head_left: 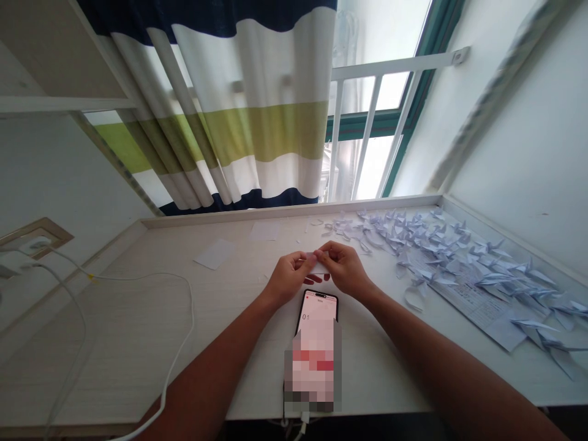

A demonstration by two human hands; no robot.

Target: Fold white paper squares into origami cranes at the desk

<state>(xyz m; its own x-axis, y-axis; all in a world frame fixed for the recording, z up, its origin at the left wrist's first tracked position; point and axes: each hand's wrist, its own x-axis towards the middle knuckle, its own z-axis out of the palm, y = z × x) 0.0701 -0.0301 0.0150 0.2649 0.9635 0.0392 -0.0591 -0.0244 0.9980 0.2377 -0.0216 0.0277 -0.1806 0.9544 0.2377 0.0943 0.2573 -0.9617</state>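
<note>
My left hand [288, 277] and my right hand [345, 267] meet over the middle of the pale desk [138, 318]. Both pinch a small piece of white paper [320, 256] between fingers and thumbs, just above the desk top. A phone [316, 315] with a lit screen lies flat right below my hands, its lower part blurred out. To the right spreads a heap of several folded pale paper cranes [441, 245].
Two loose white paper squares [214, 253] lie left of my hands. A printed sheet [482, 306] sits under the cranes at right. A white charging cable [179, 343] loops over the desk's left side. A striped curtain [239, 122] and a barred window [367, 141] stand behind.
</note>
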